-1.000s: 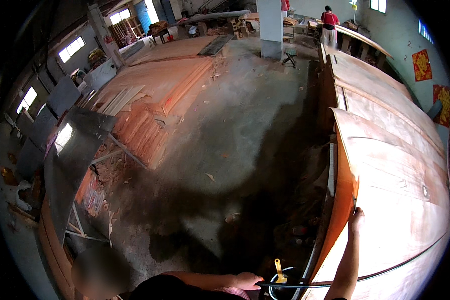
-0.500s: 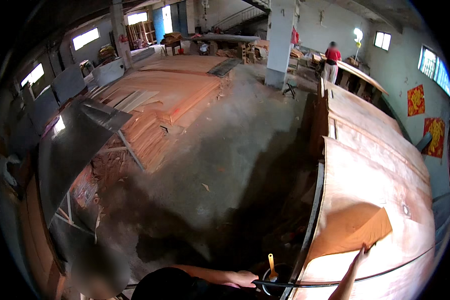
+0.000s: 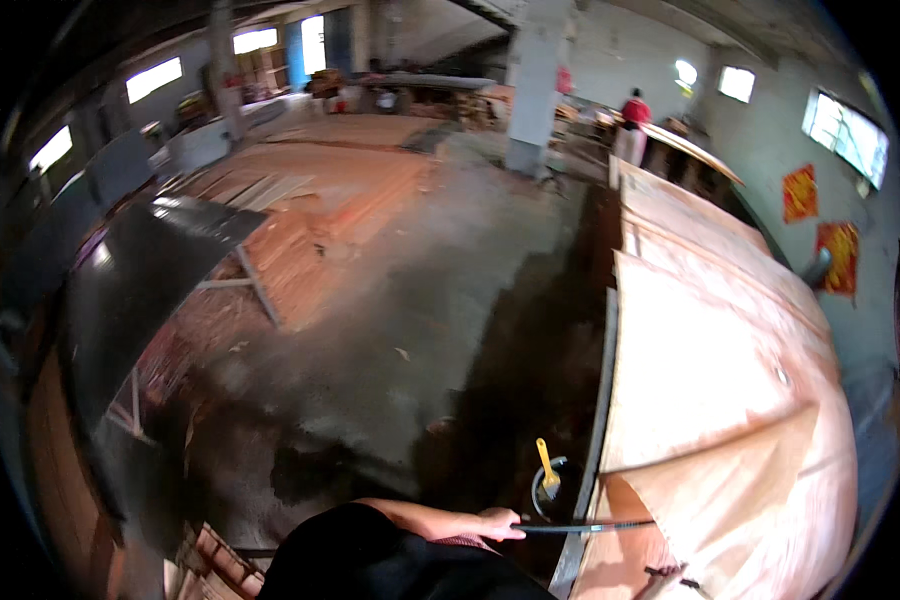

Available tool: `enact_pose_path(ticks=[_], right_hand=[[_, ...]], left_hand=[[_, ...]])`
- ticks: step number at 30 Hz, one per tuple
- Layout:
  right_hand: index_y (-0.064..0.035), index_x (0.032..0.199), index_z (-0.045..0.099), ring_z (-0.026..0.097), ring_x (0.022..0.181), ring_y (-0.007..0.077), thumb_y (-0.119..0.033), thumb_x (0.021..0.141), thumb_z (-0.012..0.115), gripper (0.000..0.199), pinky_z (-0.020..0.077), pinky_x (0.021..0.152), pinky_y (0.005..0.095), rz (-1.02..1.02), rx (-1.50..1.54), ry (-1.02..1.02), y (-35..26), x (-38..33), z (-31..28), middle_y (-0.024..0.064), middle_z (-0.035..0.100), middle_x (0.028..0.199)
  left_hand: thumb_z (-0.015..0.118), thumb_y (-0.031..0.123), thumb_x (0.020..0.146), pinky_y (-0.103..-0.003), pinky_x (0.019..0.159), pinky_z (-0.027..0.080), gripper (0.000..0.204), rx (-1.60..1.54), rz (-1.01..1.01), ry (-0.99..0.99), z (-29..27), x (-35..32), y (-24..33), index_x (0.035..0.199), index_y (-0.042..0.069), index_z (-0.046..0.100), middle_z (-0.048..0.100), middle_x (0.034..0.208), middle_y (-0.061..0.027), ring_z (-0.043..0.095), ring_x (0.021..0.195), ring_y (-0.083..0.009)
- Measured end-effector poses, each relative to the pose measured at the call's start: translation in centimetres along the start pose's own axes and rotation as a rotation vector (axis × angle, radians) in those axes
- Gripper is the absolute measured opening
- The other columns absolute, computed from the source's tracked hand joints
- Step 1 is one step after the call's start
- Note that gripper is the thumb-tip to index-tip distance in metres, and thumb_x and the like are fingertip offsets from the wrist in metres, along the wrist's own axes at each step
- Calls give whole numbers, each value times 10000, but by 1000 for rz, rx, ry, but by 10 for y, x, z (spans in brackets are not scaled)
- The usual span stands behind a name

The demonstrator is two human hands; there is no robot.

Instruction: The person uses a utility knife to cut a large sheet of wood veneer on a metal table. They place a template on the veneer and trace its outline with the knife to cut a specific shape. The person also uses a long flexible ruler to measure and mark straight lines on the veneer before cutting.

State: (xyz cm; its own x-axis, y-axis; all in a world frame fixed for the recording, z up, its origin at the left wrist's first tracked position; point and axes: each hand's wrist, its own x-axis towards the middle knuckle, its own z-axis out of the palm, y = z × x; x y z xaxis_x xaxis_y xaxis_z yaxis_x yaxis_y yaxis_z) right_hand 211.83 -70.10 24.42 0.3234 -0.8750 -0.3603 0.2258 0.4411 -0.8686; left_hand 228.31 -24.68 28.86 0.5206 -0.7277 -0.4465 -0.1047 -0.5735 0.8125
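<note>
My left hand (image 3: 500, 523) is closed around one end of a long, thin dark rod (image 3: 580, 527). The rod reaches right over the near edge of a pale wood veneer stack (image 3: 700, 340). At the lower right, my right hand (image 3: 673, 580) is blurred and partly cut off by the frame edge. It appears to pinch the corner of a thin tan veneer sheet (image 3: 740, 480), which is lifted and folded over on top of the stack. Beside the stack, just beyond my left hand, a round pail (image 3: 537, 490) holds a brush with a yellow handle (image 3: 545, 460).
A dark metal-edged rail (image 3: 597, 420) borders the stack. Large reddish veneer piles (image 3: 310, 180) and a shiny dark sheet-topped table (image 3: 140, 290) stand left across the concrete floor (image 3: 390, 320). A pillar (image 3: 535, 100) and a person in red (image 3: 634, 115) are farther back.
My right hand has come nearer and down, drawing the veneer sheet's corner over with it. The rod's far part is now covered by the sheet. The view has shifted slightly right.
</note>
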Motion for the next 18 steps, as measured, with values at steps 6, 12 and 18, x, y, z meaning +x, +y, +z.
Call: enact_pose_path(ticks=[6, 12, 18], right_hand=[[-130, 711, 381, 316, 409, 104, -310, 779, 541, 250, 294, 355, 217, -81, 285, 309, 5, -134, 15, -11, 327, 533], [-143, 658, 355, 260, 379, 79, -320, 819, 477, 269, 235, 316, 203, 27, 620, 284, 68, -139, -18, -28, 289, 495], [-150, 607, 326, 211, 389, 83, -280, 834, 460, 294, 197, 334, 210, 111, 662, 414, 74, -175, 1, -40, 244, 480]], left_hand=[[532, 476, 692, -378, 587, 431, 427, 150, 34, 164, 15, 3, 19, 813, 73, 603, 589, 697, -132, 572, 676, -286], [574, 417, 695, -291, 493, 400, 372, -87, 30, 68, 23, 82, 22, 680, 46, 572, 541, 543, -52, 522, 504, -151], [562, 304, 761, -193, 368, 312, 268, -305, -5, -263, 17, 117, 82, 727, 46, 499, 481, 517, -19, 381, 403, -66]])
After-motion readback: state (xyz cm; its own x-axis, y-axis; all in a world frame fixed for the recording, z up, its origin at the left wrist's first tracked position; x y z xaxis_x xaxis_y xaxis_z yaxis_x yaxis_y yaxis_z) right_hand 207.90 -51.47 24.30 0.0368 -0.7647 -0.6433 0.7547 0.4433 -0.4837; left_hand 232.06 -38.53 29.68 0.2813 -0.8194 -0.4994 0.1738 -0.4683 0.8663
